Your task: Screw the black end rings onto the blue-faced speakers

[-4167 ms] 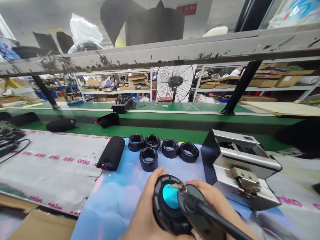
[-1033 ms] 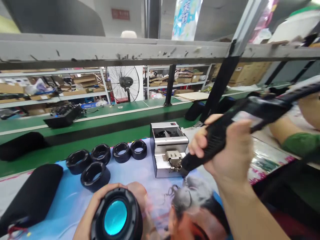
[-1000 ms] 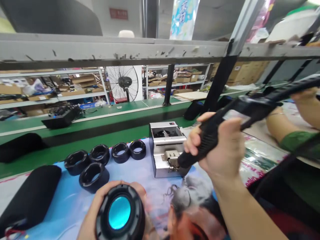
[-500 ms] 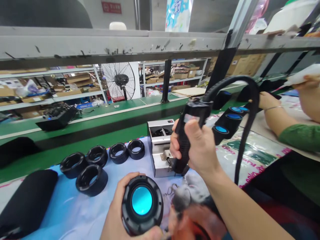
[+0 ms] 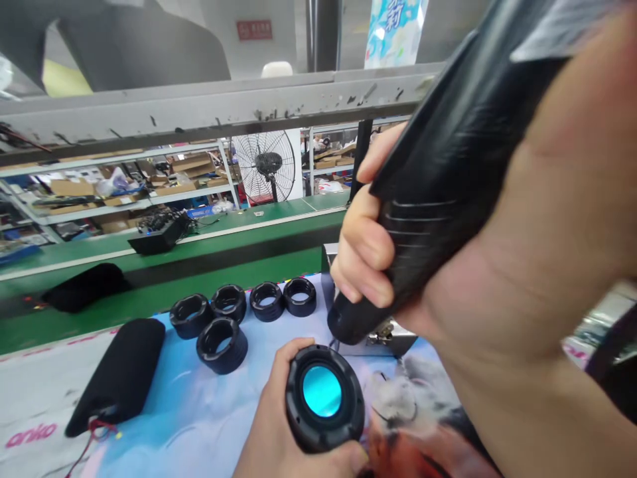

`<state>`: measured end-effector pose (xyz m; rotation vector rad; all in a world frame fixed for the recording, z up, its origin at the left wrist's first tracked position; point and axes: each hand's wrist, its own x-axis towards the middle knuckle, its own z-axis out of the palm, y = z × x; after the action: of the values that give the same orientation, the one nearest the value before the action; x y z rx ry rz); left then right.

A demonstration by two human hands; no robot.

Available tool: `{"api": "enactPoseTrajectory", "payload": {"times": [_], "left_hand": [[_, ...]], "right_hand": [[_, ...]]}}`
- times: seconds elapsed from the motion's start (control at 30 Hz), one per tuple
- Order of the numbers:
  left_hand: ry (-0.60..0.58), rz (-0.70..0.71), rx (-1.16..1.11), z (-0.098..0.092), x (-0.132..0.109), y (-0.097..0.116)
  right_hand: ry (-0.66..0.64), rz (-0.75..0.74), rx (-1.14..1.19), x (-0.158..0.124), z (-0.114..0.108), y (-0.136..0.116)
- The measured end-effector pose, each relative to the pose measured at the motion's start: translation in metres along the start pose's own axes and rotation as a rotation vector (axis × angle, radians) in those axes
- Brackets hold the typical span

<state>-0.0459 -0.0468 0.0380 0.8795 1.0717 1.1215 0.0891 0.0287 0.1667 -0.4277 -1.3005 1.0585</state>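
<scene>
- Aligning black tool [image 5: 442, 179] with blue-centred part [image 5: 322, 393] — apparently the step in hand.
- Left hand [image 5: 281, 425] clasps the part; right hand [image 5: 490, 299] wraps the tool.
- Next move likely calls for steadiness.

Open mat [image 5: 194, 428] between black roll [image 5: 119, 375] and left hand [image 5: 279, 425]: low passage there. Five rings [image 5: 229, 360] obstruct far side. Right hand [image 5: 488, 299] with driver [image 5: 438, 192] blocks approach to feeder [image 5: 405, 342]. Scant room between driver nose and speaker [image 5: 326, 431]. Shelf [image 5: 209, 109] spans above, beyond rings.
</scene>
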Motion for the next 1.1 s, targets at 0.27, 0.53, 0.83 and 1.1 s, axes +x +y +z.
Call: {"api": "enactPoseTrajectory", "payload": {"times": [0.27,0.53,0.83,1.1], "left_hand": [[-0.043,-0.057,-0.029,-0.002,-0.002,0.003],[-0.031,-0.047,0.056,-0.002,0.0,0.005],[-0.013,-0.012,0.088,-0.004,-0.001,0.001],[0.001,-0.013,0.121,-0.007,-0.001,-0.004]], "right_hand": [[-0.001,0.018,0.097,0.001,0.01,0.019],[-0.218,0.125,0.134,0.0,0.015,0.034],[-0.274,0.149,0.055,0.001,0.018,0.041],[-0.056,0.055,0.167,0.001,-0.016,0.022]]}}
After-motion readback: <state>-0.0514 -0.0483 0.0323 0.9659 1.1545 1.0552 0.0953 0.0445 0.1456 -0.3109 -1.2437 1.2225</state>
